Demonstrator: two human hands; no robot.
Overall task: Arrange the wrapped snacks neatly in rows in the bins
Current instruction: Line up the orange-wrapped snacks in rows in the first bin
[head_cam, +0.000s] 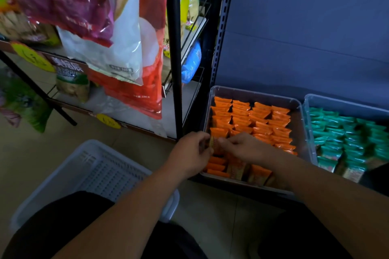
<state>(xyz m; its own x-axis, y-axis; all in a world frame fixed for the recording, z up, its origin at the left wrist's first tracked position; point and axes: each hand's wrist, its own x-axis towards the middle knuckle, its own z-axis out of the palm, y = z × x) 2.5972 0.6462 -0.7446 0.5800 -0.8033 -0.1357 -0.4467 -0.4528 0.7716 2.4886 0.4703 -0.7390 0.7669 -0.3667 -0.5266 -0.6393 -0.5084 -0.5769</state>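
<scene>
One basket: a white slatted basket (94,166) sits on the floor left of the orange bin (252,94), near its front corner.
Writing: a red hanging bag (147,82), up and left of the orange bin, shows "100" by its lower edge. Other print and the yellow tags are too blurred to read.
Left hand: left hand (189,151) is at the orange bin's near left corner, fingers curled, pinching the left edge of the held snack.
Held snack: held snack (215,144) is in an orange wrapper, raised between both hands just above the bin's left rows. Its long axis looks roughly upright.
Right hand: right hand (242,147) is over the orange bin's front, fingertips pinching the snack's right edge.
Key relation: the likely slot lies straight below the hands in the bin's left column. Both hands are equally near.
Orange snacks: orange snacks (261,119) lie overlapped in columns running front to back, with looser packs at the bin's front.
Teal bin: teal bin (347,104) is just right of the orange bin, with teal snacks (341,132) in rows.
</scene>
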